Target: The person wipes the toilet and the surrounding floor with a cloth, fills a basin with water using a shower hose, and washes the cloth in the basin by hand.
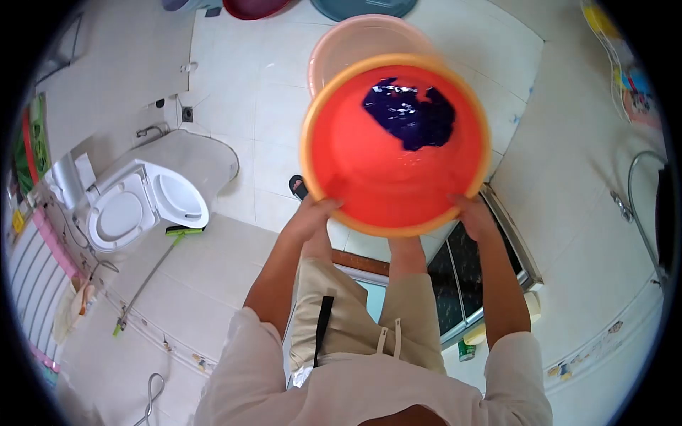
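Between my two hands is a round red basin [383, 177] with an orange rim, held up in front of my legs. A dark purple wet cloth [412, 117] lies in its far part, with shiny water around it. My left hand [314, 215] grips the rim at the near left, thumb over the edge. On the near right, my right hand [474, 215] grips the rim in the same way. The fingers under the basin are hidden. Behind it, partly covered, a pink basin [341, 46] stands on the tiled floor.
A dark red basin [254, 6] and a grey-blue basin [364, 7] are at the far edge. To the left stand a toilet [121, 213] and a green squeegee mop [153, 273]. A raised door sill [359, 264] runs by my legs. A shower hose [632, 199] hangs at right.
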Motion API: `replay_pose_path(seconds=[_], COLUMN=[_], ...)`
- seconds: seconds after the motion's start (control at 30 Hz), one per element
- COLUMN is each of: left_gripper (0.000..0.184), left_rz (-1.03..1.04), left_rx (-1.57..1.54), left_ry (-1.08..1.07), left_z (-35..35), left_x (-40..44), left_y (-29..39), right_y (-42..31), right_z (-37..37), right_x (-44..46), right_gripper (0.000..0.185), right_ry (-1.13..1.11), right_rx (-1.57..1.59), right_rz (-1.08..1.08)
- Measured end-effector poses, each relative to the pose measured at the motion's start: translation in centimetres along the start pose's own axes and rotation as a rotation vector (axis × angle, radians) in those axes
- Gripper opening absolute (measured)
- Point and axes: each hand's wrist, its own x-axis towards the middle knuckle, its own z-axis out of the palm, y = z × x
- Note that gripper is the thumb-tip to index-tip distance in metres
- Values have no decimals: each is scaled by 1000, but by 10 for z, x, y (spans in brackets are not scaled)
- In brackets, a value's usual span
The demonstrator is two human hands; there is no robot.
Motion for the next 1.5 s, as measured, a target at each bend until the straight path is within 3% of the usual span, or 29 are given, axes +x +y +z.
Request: replay_pose_path(seconds=[0.17, 0.33, 0.53, 0.77, 0.97, 1.03, 1.1, 1.17, 1.23, 1.27, 1.3, 1.37, 1.43, 1.5], left_gripper=[44, 34, 26, 33, 34, 41, 42, 42, 35, 34, 34, 32, 30, 27], left_rz=[43, 112, -53, -142, -256, -379, -408, -433, -436, -307, -306, -40, 184, 231], left_rx=[-204, -300, -402, -426, -357, -326, -267, -210, 413, 508, 513, 623, 354, 312], left_ry=[307, 653, 613, 503, 522, 582, 583, 599, 813, 963, 978, 842, 561, 437], left_z=[-93, -167, -261, -298, -287, -286, -282, -280, -278, -242, -226, -202, -176, -144], left_x=[-29, 7, 105, 176, 187, 196, 196, 197, 194, 170, 164, 158, 163, 180], left_y=[-39, -99, -173, -227, -255, -266, -271, -281, -290, -233, -209, -175, -145, -114], right_y=[26, 66, 96, 133, 132, 133, 122, 81, 68, 49, 31, -22, -66, -106], right_z=[120, 216, 284, 301, 253, 192, 119, 70, -16, -44, -60, -65, -64, -42], right_x=[78, 163, 261, 329, 305, 293, 279, 255, 263, 265, 270, 280, 294, 296], right_gripper=[42, 39, 39, 47, 55, 50, 43, 35, 36, 38, 41, 48, 57, 60], right_ry=[-158, -189, -204, -190, -258, -183, 38, 157, 385, 465, 543, 566, 502, 507], right_rx=[-34, -218, -392, -457, -492, -568, -491, -506, -364, -344, -324, -372, -416, -478], right_rz=[27, 39, 98, 106, 197, 290, 377, 332, 185, 119, 54, -13, -95, -131])
